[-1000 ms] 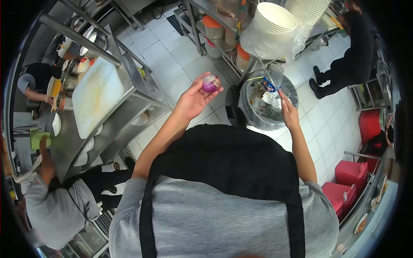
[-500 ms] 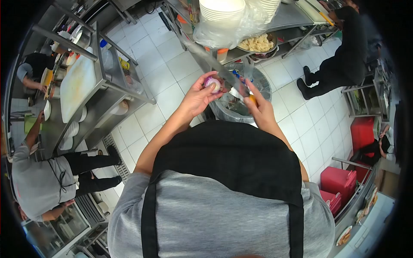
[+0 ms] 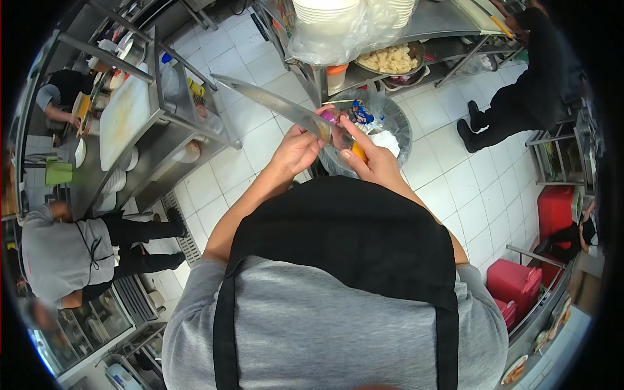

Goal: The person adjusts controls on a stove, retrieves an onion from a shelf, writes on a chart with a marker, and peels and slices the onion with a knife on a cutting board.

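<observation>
My left hand (image 3: 296,153) is closed around a red onion (image 3: 331,116), which is mostly hidden behind the blade and my fingers. My right hand (image 3: 378,160) grips a large kitchen knife (image 3: 270,103) by its yellow handle. The broad blade points up and to the left, crossing in front of my left fingers and the onion; whether it touches the onion I cannot tell. Beneath both hands stands a bin (image 3: 404,140) lined with clear plastic, holding a blue wrapper (image 3: 363,112) and some white waste.
Ahead, a steel table carries stacked white containers (image 3: 328,16) in plastic; a pan of pale chunks (image 3: 391,60) sits below. A steel counter with a white cutting board (image 3: 125,116) is on the left. Several people work nearby. Red bins (image 3: 513,284) stand at right.
The knife has swung to the left and its blade now lies across the onion. My right hand has moved left, close against my left hand, and the onion has turned partly out of sight.
</observation>
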Demonstrator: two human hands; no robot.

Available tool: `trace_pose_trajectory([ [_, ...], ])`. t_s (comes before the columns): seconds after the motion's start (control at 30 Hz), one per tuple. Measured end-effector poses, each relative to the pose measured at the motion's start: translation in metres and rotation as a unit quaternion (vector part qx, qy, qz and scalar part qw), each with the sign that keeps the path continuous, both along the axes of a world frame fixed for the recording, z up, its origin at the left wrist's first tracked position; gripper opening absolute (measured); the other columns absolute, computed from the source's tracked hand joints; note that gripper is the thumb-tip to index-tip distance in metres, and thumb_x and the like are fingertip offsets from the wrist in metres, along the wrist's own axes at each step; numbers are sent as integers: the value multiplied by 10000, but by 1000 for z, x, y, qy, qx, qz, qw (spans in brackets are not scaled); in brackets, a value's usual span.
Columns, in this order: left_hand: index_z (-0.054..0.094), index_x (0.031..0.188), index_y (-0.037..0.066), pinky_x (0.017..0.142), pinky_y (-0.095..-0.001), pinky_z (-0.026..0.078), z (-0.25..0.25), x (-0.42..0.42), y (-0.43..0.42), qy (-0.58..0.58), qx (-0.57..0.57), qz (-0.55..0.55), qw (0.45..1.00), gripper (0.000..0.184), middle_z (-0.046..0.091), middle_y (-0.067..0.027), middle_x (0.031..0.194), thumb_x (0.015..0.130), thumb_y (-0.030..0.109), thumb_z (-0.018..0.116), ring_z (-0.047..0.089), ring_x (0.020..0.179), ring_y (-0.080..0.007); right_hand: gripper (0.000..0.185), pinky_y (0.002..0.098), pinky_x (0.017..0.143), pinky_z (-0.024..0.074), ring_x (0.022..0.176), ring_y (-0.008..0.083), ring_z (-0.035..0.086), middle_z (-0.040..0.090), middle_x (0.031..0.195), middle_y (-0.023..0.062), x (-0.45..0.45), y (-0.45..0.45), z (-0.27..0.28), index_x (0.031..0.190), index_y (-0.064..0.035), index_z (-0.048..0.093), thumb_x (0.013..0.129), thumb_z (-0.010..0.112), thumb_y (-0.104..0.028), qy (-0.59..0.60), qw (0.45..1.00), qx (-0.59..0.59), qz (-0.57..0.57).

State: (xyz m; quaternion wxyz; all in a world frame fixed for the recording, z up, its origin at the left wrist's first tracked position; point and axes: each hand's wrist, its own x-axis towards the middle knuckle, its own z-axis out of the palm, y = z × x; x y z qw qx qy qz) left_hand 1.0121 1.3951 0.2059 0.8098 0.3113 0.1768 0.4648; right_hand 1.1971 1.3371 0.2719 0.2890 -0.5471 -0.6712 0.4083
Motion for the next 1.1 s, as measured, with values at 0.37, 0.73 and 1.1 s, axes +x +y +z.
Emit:
trace_pose_trajectory([
  [0.37, 387, 1321, -3, 987, -360, 394, -2, -2, -9, 37, 3, -5, 999, 482, 438, -123, 1348, 901, 177, 542, 462, 1211, -214, 515, 229, 605, 395, 578, 113, 454, 533, 654, 79, 6, 0, -2, 1373, -263, 392, 887, 559, -226, 22, 999, -5, 26],
  [0.73, 397, 1304, -12, 993, -364, 399, -5, 0, -12, 56, -14, 4, 998, 484, 456, -116, 1325, 897, 193, 559, 489, 1177, -200, 466, 197, 539, 327, 565, 45, 359, 543, 771, -38, 8, 2, -7, 1392, -180, 375, 940, 472, -235, 174, 980, -88, 41],
  [1.1, 459, 1252, 25, 944, -344, 431, -6, 1, -7, 48, -42, 20, 998, 373, 537, -64, 1204, 902, 116, 549, 529, 1104, -169, 458, 204, 542, 344, 571, 48, 371, 591, 1027, -46, 7, 10, -12, 1393, -168, 371, 948, 453, -241, 154, 986, -53, 47],
])
